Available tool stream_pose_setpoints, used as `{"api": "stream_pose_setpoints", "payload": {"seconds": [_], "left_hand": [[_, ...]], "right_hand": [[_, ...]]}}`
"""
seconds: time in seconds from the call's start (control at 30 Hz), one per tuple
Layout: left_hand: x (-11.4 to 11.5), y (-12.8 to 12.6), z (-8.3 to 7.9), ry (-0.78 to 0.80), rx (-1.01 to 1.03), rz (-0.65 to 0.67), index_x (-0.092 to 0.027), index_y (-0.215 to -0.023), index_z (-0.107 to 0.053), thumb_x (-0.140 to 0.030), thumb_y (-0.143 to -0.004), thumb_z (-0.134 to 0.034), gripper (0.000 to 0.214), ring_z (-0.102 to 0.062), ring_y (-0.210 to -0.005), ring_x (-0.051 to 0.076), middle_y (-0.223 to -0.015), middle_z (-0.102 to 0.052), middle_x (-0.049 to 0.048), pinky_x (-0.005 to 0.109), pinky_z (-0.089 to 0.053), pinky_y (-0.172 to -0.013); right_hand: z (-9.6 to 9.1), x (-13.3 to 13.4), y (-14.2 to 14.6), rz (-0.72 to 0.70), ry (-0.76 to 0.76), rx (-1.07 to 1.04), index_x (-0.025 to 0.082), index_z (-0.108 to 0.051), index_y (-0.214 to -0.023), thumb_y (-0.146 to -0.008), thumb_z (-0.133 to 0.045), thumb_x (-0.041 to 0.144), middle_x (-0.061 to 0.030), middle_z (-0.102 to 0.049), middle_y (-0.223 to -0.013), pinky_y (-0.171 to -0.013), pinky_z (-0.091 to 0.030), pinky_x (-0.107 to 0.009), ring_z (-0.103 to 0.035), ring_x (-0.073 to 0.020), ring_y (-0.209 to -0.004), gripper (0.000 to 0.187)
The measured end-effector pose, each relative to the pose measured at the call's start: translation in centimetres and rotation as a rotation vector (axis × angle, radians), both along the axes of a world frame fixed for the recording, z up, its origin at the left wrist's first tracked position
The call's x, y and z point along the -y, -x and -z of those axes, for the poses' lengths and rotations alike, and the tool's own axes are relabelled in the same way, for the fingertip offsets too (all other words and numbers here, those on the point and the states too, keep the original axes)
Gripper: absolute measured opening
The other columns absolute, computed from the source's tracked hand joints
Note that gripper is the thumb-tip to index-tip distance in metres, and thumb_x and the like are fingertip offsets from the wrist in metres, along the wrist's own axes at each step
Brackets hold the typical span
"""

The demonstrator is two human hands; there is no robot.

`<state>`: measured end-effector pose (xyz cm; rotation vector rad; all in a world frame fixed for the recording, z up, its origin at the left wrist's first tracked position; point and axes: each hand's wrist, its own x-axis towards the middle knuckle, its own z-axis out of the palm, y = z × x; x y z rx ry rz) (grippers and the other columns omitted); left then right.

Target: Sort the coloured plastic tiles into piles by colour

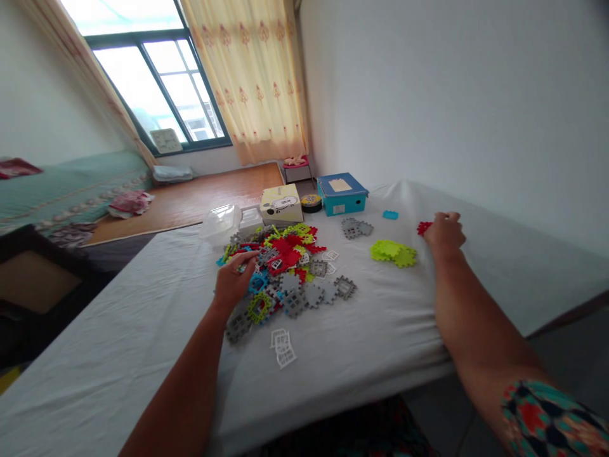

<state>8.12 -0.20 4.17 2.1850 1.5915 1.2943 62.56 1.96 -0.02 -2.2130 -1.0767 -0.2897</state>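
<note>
A mixed pile of notched plastic building pieces (pixel 285 254) in red, grey, lime green and blue covers the middle of the table. My left hand (pixel 235 277) is at the pile's left side, fingers bent together beside a grey notched piece (pixel 269 256); what they pinch is hard to make out. Far to the right, my right hand (pixel 446 235) is closed on a red building piece (pixel 423 227), just above or on the cloth. Left of that hand lie lime green pieces (pixel 394 252), grey pieces (pixel 356 228) and one blue piece (pixel 391 215).
White window-shaped pieces (pixel 283 348) lie near the front. Behind the pile stand a clear plastic container (pixel 221 222), a yellow box (pixel 281 203), a round black-and-yellow tin (pixel 311 203) and a lidded blue box (pixel 343 193). A white cloth (pixel 361 355) covers the table; a wall borders its right side.
</note>
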Motion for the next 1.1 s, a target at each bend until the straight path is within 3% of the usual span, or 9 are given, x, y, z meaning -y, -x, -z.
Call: {"api": "stream_pose_setpoints", "payload": {"seconds": [0.1,0.23,0.4,0.5,0.7,0.8,0.9,1.03,1.1], "left_hand": [[-0.7,1.4,0.2,0.019,-0.005,-0.054,-0.020,-0.103,-0.071,-0.036,-0.085,-0.052,0.031,-0.066,-0.088,0.018,-0.100,-0.072,0.0041,0.032,-0.051,-0.086],[-0.7,2.0,0.5,0.065,-0.178,0.021,-0.022,-0.104,-0.071,-0.034,-0.085,-0.051,0.030,-0.064,-0.092,0.019,-0.100,-0.071,0.0044,0.035,-0.050,-0.090],[0.2,-0.2,0.8,0.006,-0.504,0.212,-0.031,-0.126,-0.060,-0.014,-0.083,-0.050,0.047,-0.050,-0.118,0.021,-0.129,-0.059,0.0027,0.042,-0.039,-0.105],[0.3,-1.5,0.7,-0.013,-0.610,0.317,-0.034,-0.129,-0.058,-0.004,-0.082,-0.045,0.056,-0.046,-0.121,0.021,-0.133,-0.057,0.0009,0.041,-0.038,-0.106],[0.4,-1.4,0.0,0.013,-0.690,0.217,-0.030,-0.105,-0.071,-0.018,-0.087,-0.054,0.028,-0.052,-0.110,0.022,-0.114,-0.066,0.0041,0.039,-0.043,-0.097],[0.6,-0.9,-0.1,-0.025,-0.649,0.195,-0.029,-0.101,-0.071,-0.023,-0.087,-0.055,0.022,-0.054,-0.108,0.022,-0.110,-0.067,0.0043,0.039,-0.044,-0.095],[0.9,-1.3,0.0,-0.056,-0.475,0.223,-0.028,-0.105,-0.069,-0.028,-0.091,-0.051,0.023,-0.059,-0.100,0.019,-0.106,-0.067,0.0041,0.035,-0.047,-0.091],[1.8,-3.9,0.2,-0.003,-0.237,0.361,-0.023,-0.105,-0.069,-0.029,-0.091,-0.051,0.023,-0.063,-0.090,0.016,-0.102,-0.068,0.0053,0.029,-0.050,-0.083],[2.5,-5.4,0.4,0.050,-0.180,0.428,-0.022,-0.105,-0.070,-0.029,-0.090,-0.053,0.023,-0.064,-0.087,0.015,-0.099,-0.068,0.0059,0.028,-0.051,-0.080]], "right_hand": [[-0.3,-0.5,2.1,-0.148,-0.157,0.093,0.015,-0.055,-0.125,-0.084,-0.043,0.023,-0.0246,-0.042,-0.132,-0.078,-0.045,-0.044,-0.055,-0.0329,-0.104,0.043],[-0.7,-1.9,6.3,-0.420,-0.201,0.176,0.016,-0.057,-0.122,-0.080,-0.047,0.019,-0.0178,-0.048,-0.126,-0.084,-0.047,-0.038,-0.054,-0.0294,-0.108,0.043],[-0.4,-2.3,11.1,-0.688,-0.199,0.168,0.017,-0.061,-0.117,-0.081,-0.048,0.020,-0.0134,-0.053,-0.121,-0.088,-0.049,-0.037,-0.059,-0.0235,-0.095,0.038],[-0.3,-2.1,12.6,-0.781,-0.202,0.138,0.017,-0.062,-0.115,-0.081,-0.048,0.021,-0.0132,-0.056,-0.119,-0.085,-0.051,-0.037,-0.060,-0.0212,-0.085,0.037],[-0.4,-1.8,13.7,-0.890,-0.206,0.122,0.019,-0.064,-0.109,-0.081,-0.048,0.021,-0.0119,-0.060,-0.114,-0.086,-0.050,-0.039,-0.060,-0.0197,-0.078,0.032],[-0.9,-1.2,14.5,-0.919,-0.237,0.124,0.019,-0.065,-0.108,-0.084,-0.047,0.022,-0.0111,-0.062,-0.111,-0.085,-0.050,-0.038,-0.060,-0.0203,-0.082,0.029],[-2.0,0.1,16.5,-0.998,-0.261,0.075,0.020,-0.064,-0.108,-0.089,-0.046,0.026,-0.0095,-0.062,-0.110,-0.077,-0.052,-0.033,-0.060,-0.0176,-0.077,0.027],[-3.2,2.8,20.6,-1.325,-0.165,-0.035,0.024,-0.058,-0.121,-0.092,-0.049,0.038,-0.0073,-0.061,-0.120,-0.066,-0.052,-0.026,-0.061,-0.0128,-0.073,0.034],[-3.4,4.0,22.5,-1.501,-0.106,-0.049,0.027,-0.055,-0.126,-0.091,-0.052,0.040,-0.0058,-0.061,-0.122,-0.070,-0.053,-0.027,-0.062,-0.0127,-0.077,0.037]]}}
